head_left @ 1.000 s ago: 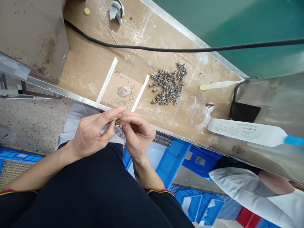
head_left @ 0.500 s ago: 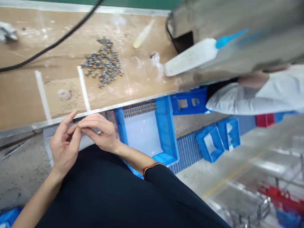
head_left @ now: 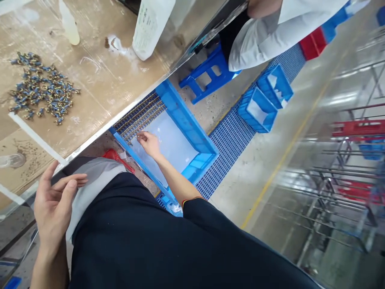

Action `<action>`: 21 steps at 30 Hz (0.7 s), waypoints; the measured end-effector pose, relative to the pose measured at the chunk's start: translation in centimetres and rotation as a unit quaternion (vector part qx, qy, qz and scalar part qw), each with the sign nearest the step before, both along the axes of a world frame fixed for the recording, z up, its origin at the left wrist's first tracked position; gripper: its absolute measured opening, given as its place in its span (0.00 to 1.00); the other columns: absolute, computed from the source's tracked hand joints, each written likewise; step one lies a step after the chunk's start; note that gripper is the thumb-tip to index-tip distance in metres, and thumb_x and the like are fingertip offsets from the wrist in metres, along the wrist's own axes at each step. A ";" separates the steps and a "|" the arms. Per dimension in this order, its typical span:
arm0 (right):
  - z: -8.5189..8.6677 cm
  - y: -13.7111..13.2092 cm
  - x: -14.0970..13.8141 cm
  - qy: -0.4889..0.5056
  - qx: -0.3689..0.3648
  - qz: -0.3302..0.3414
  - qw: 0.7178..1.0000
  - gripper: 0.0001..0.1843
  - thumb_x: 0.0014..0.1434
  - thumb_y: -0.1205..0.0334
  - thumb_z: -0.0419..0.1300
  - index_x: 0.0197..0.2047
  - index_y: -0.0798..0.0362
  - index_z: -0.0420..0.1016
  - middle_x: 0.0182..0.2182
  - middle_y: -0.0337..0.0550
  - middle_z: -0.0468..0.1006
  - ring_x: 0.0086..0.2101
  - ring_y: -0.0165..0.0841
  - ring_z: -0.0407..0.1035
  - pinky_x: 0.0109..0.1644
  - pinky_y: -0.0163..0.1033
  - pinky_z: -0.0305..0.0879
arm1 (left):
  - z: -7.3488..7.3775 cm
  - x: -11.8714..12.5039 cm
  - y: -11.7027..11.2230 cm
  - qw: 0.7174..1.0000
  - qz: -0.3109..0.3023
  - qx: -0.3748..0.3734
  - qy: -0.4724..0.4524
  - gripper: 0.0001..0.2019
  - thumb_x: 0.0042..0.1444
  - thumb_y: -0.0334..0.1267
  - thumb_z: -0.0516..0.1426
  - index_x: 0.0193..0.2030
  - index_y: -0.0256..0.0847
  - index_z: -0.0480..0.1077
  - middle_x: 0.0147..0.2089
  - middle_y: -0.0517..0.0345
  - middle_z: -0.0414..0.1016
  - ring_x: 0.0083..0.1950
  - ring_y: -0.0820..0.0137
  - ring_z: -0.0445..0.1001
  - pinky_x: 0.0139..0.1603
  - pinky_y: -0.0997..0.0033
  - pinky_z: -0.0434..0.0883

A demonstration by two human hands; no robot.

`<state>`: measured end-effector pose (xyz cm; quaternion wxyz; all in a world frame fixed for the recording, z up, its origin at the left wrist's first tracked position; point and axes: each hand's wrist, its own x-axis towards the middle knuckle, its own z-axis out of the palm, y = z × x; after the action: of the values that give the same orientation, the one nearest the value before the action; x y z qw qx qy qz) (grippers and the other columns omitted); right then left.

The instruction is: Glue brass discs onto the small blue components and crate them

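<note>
My right hand reaches down into a blue crate under the bench, fingers pinched beside rows of small brass-and-blue parts lined up on a white sheet. What the fingertips hold is too small to make out. My left hand hovers over my lap near the bench edge, fingers apart and holding nothing. A loose pile of the same small parts lies on the cardboard-covered bench.
A white bottle and a pale stick rest on the bench. Another person's white sleeve shows at top right above a blue stool. Smaller blue bins sit on blue floor grating; metal racks stand right.
My hands were together at my lap pinching a small part. Now the right hand has gone down into the blue crate, the left has opened, and my view has swung right.
</note>
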<state>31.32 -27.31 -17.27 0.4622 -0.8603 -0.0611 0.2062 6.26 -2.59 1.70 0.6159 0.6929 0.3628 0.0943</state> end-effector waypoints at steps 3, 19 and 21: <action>-3.1 -0.3 0.0 0.034 -0.025 0.021 0.999 0.11 0.60 0.63 0.64 0.46 0.52 0.83 0.37 0.42 0.85 0.35 0.36 0.76 0.54 0.44 0.76 | 0.2 -0.1 0.0 1.000 0.000 0.008 0.005 0.34 0.72 0.46 0.73 0.81 0.64 0.71 0.48 0.65 0.92 0.50 0.58 0.92 0.67 0.43 0.90; -6.0 0.2 -1.5 0.042 -0.051 0.057 0.996 0.07 0.60 0.57 0.62 0.41 0.48 0.79 0.36 0.41 0.85 0.37 0.39 0.76 0.53 0.44 0.75 | -0.8 -1.5 0.2 0.999 0.047 -0.011 -0.003 0.38 0.70 0.49 0.75 0.82 0.47 0.71 0.48 0.54 0.92 0.48 0.60 0.91 0.62 0.57 0.89; -5.8 0.3 -1.6 0.041 -0.052 0.054 0.996 0.07 0.61 0.57 0.62 0.40 0.48 0.79 0.35 0.41 0.86 0.37 0.39 0.76 0.53 0.44 0.75 | -0.7 -1.6 0.3 0.998 0.055 -0.017 -0.004 0.39 0.69 0.50 0.75 0.82 0.47 0.71 0.48 0.54 0.92 0.48 0.61 0.91 0.61 0.59 0.88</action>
<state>29.71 -27.01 -23.10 0.4071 -0.8695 -0.0779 0.2684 4.62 -2.34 0.96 0.6230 0.6609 0.3994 0.1246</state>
